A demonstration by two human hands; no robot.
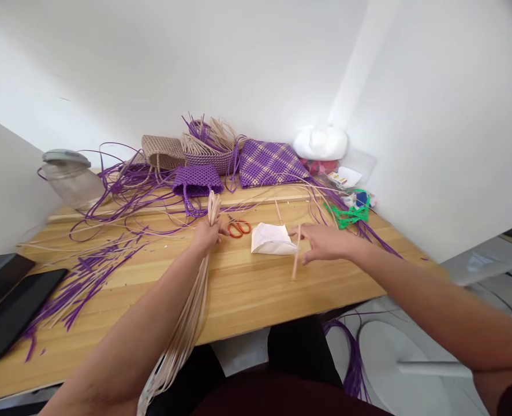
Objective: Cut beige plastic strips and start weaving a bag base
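My left hand [206,236] is closed around a bundle of long beige weaving strips [190,306]. Their folded upper end stands above my fist, and the loose ends hang past the table's front edge toward my lap. My right hand [324,241] is over the table with thumb and fingers apart. A short pale strip [296,254], blurred by motion, is upright at its fingertips; it does not look gripped. A creased white paper [273,238] lies just left of that hand. Orange-handled scissors [239,229] rest between my left hand and the paper.
Woven purple and beige bags [273,162] and a basket [210,162] line the wall. A lidded clear jar [71,179] stands at left. Cut purple strips [95,271] are scattered near a black device [17,312]. A green woven piece [348,215] lies at right.
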